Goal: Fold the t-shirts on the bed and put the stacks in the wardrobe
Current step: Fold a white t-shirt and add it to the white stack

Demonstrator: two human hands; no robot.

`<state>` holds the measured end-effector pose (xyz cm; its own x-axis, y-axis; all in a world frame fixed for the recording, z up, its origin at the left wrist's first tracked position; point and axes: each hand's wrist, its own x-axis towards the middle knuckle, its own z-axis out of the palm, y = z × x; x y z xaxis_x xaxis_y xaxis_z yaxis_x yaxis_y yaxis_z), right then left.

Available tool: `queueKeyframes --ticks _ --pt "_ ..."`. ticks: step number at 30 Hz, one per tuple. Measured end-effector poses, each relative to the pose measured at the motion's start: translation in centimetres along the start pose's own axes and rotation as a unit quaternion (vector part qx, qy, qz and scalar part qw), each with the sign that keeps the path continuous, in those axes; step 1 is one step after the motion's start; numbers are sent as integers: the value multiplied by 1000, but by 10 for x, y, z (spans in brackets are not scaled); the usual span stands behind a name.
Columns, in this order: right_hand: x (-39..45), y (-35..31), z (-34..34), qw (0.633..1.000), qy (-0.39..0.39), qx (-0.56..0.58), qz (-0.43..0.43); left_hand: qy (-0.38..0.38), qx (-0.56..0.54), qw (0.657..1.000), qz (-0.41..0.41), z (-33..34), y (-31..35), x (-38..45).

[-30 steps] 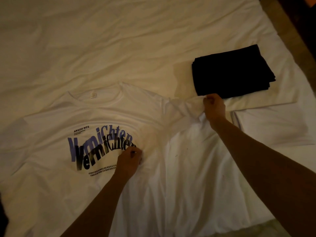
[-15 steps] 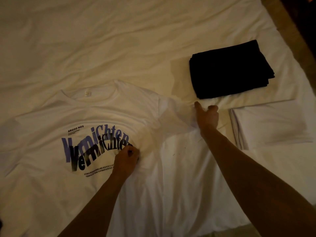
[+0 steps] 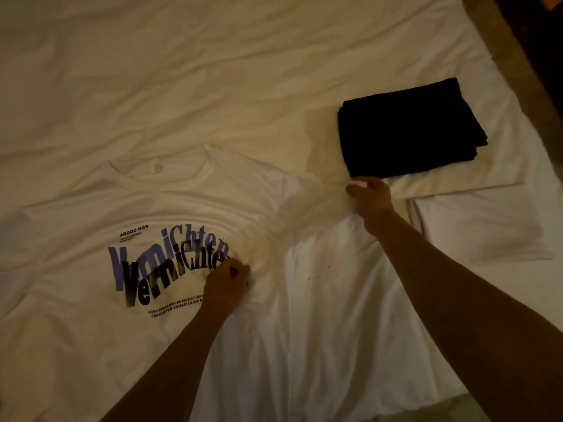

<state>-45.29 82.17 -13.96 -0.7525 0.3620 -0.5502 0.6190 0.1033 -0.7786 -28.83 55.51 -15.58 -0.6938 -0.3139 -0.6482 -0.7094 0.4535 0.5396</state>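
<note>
The white t-shirt (image 3: 91, 239) lay spread on the bed (image 3: 213, 71), collar toward the far side. The left hand (image 3: 225, 287) pinched its cloth beside the printed word. The right hand (image 3: 370, 194) grasped the sleeve, just beside a folded black stack (image 3: 408, 129). Wide bare sheet stayed behind; the bed's edge ran right.

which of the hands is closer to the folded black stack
Right. The right hand pinches the white t-shirt sleeve just below the black stack, at its near left corner. The left hand grips the shirt's printed chest, well down-left of the stack.
</note>
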Motion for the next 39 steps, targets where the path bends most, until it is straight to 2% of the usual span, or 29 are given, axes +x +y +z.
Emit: queueKeyframes --ticks 3,5,7,9,11,14,17,22,25,28,31,33,35,37,39 --pt "-3 -5 3 992 105 30 -58 -19 18 999 35 0 4 -2" --pt "-4 2 1 982 175 39 -52 -47 32 997 55 1 4 -5" --pt "-11 12 0 982 183 38 -25 -72 40 995 64 1 5 -11" --pt "-22 27 -3 982 181 -36 -45 -80 17 994 69 0 4 -17" --pt "-42 40 -8 969 199 -121 -77 -72 0 995 74 -5 3 -24" --pt "-82 59 -5 959 212 -171 -81 -37 -2 996 77 -13 -5 -33" --pt "-135 83 11 967 158 -180 -82 -6 -9 996 91 -20 -22 -45" --pt "-227 135 45 967 -28 -252 -36 53 -13 992 113 -44 -81 -80" --pt "-276 170 55 968 -50 -245 -11 105 -7 986 128 -69 -134 -108" --pt "-317 202 59 974 -48 -222 13 207 26 970 128 -95 -202 -137" --pt "-352 228 56 977 -51 -203 31 300 37 952 56 -117 -265 -167" --pt "-367 244 50 985 -58 -157 53 298 20 954 -6 -123 -301 -183" --pt "-382 252 44 987 -68 -118 80 252 0 967 -44 -124 -330 -186" --pt "-391 254 39 987 -89 -102 91 192 -111 973 -63 -130 -341 -185" --pt "-397 253 34 986 -103 -74 103 132 -277 948 -84 -139 -338 -186"
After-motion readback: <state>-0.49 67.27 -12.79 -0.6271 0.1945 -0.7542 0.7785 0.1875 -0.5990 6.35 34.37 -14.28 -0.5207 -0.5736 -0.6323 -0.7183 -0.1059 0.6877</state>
